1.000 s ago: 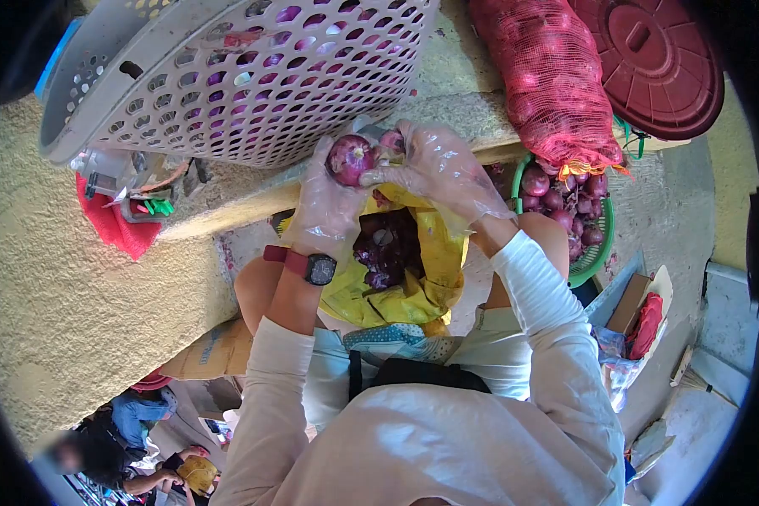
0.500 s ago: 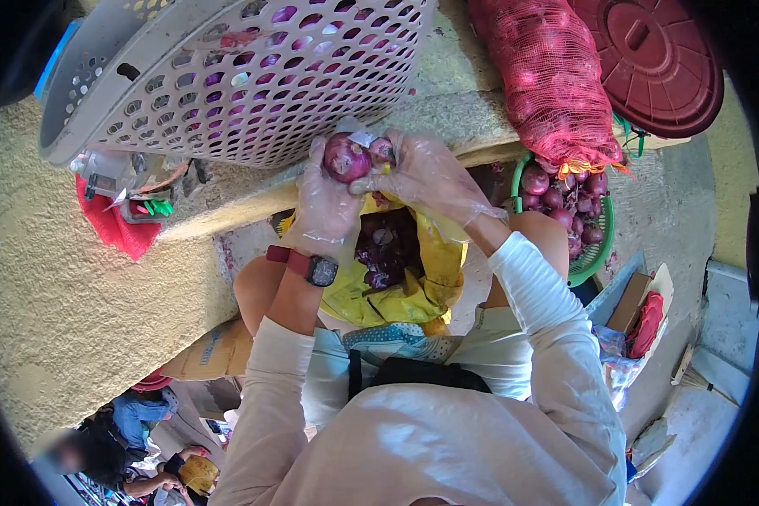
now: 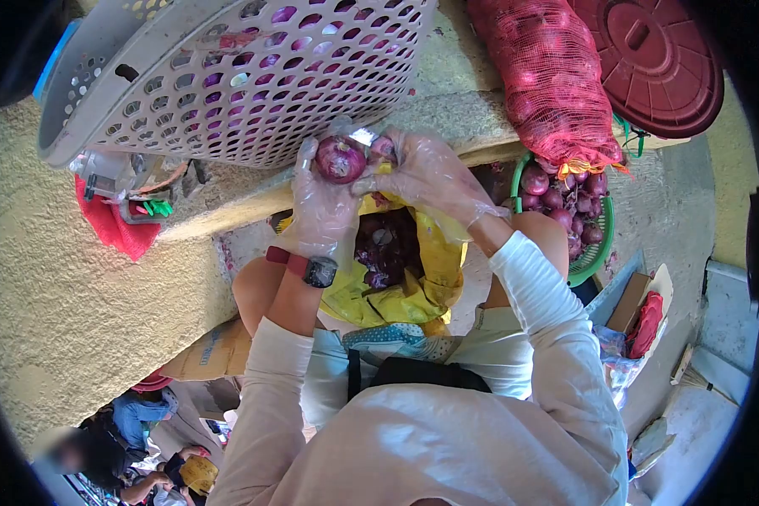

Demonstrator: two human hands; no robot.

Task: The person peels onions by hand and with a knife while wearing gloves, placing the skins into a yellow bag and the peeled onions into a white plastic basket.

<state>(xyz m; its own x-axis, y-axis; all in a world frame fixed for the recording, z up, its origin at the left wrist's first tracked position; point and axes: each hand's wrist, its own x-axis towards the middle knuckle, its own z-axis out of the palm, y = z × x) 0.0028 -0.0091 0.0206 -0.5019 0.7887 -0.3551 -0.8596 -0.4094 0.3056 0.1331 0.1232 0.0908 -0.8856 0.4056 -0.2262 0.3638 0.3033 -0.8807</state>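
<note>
My left hand (image 3: pixel 325 207), in a clear plastic glove, is closed round a large red onion (image 3: pixel 340 160). My right hand (image 3: pixel 426 175), gloved the same way, has its fingers closed on a smaller reddish-purple piece (image 3: pixel 383 150), probably an onion. A shiny bit sits between the two hands; I cannot make out what it is. Both hands are just in front of a grey perforated basket (image 3: pixel 261 93) full of onions. Below them a yellow bag (image 3: pixel 443 274) stands open between the knees, with dark onion skins or onions inside.
At the upper right a red mesh sack (image 3: pixel 548 84) of onions lies beside a dark red lid (image 3: pixel 649 63). A green basket (image 3: pixel 603 244) holds more onions. A concrete ledge (image 3: pixel 228 202) runs under the grey basket. Another person (image 3: pixel 139 417) is at the lower left.
My left hand and the large onion have shifted slightly left, a little away from my right hand. At the lower left, the other person's hands have moved a little.
</note>
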